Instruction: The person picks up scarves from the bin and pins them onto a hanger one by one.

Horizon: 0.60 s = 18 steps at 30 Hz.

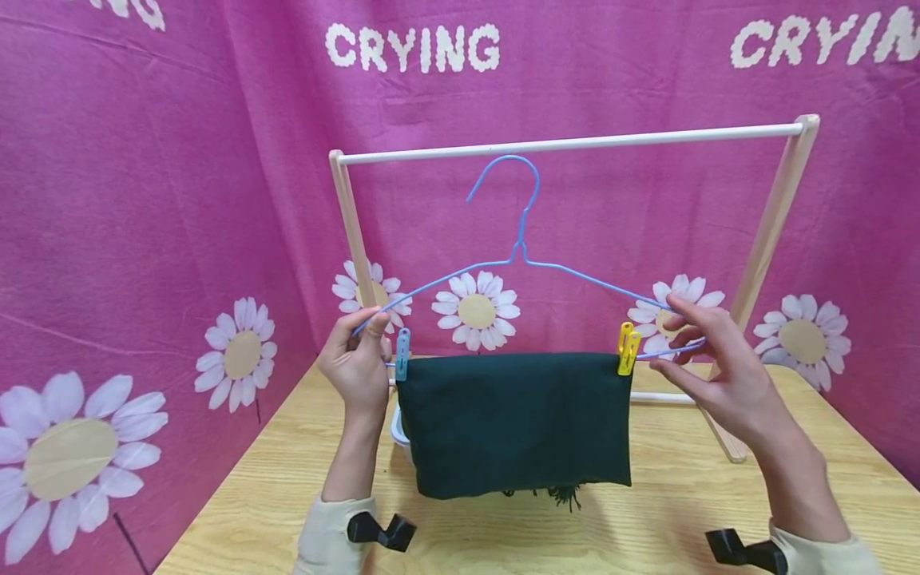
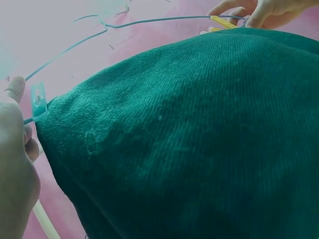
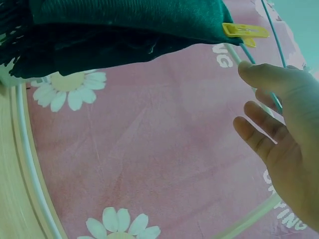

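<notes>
A blue wire clothes hanger (image 1: 521,231) is held up in front of me, its hook near the rack's bar. Over its lower wire hangs a folded dark green scarf (image 1: 517,423) with a dark fringe below. A blue clothespin (image 1: 403,354) clips the scarf's left end, and yellow clothespins (image 1: 628,349) clip the right. My left hand (image 1: 357,359) grips the hanger's left corner, thumb against the wire. At the other corner, my right hand (image 1: 729,371) holds the wire between thumb and fingers, some fingers loosely spread in the right wrist view (image 3: 286,124).
A clothes rack with a white bar (image 1: 575,144) and wooden legs (image 1: 772,212) stands behind the hanger on the wooden table (image 1: 266,487). Partly hidden behind the scarf is a white container (image 1: 399,431). A pink flowered cloth (image 1: 618,72) hangs around the table.
</notes>
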Each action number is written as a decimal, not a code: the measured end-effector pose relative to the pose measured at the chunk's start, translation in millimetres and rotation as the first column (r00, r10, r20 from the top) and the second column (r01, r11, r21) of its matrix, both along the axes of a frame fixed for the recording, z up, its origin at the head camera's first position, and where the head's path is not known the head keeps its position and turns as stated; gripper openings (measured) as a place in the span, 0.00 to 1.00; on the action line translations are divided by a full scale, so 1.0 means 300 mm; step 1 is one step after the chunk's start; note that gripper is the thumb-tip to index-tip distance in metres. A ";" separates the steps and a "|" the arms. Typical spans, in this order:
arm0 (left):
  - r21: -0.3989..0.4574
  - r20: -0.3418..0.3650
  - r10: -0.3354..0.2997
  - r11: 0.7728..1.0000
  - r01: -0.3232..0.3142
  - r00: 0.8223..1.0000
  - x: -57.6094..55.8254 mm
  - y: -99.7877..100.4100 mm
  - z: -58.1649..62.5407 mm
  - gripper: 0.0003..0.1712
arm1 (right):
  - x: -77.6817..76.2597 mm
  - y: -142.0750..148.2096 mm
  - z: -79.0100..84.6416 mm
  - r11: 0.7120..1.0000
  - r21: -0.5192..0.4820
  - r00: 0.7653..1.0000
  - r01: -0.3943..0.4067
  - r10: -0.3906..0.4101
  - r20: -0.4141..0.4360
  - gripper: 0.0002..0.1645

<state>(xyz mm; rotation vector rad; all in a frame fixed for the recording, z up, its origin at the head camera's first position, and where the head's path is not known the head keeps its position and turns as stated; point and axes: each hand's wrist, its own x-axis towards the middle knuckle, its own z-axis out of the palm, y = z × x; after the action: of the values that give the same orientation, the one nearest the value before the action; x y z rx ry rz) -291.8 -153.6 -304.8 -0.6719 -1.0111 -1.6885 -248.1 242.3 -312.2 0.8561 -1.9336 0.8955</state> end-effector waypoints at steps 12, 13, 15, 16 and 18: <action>-0.039 0.072 0.011 0.999 -0.008 0.997 -0.011 -0.009 -0.011 0.24 | 0.005 -0.014 -0.005 0.993 0.061 0.991 0.099 -0.093 -0.096 0.48; -0.044 0.076 0.010 0.999 -0.007 0.997 -0.012 -0.011 -0.012 0.24 | 0.006 -0.015 -0.005 0.993 0.059 0.989 0.105 -0.098 -0.108 0.48; -0.057 0.089 0.015 0.998 -0.010 0.996 -0.013 -0.013 -0.012 0.23 | 0.009 -0.015 -0.006 0.992 0.050 0.987 0.116 -0.109 -0.120 0.49; -0.064 0.097 0.016 0.998 -0.009 0.995 -0.014 -0.015 -0.012 0.22 | 0.011 -0.016 -0.006 0.992 0.045 0.986 0.119 -0.113 -0.122 0.48; -0.075 0.118 0.011 0.997 -0.002 0.993 -0.014 -0.017 -0.012 0.18 | 0.017 -0.017 -0.006 0.993 0.033 0.986 0.115 -0.110 -0.127 0.48</action>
<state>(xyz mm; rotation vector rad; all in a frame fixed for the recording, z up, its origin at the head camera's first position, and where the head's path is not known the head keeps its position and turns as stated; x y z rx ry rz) -296.1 -158.7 -308.4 -0.6218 -1.1636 -1.7082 -242.9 237.1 -313.8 0.7987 -1.8761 0.7215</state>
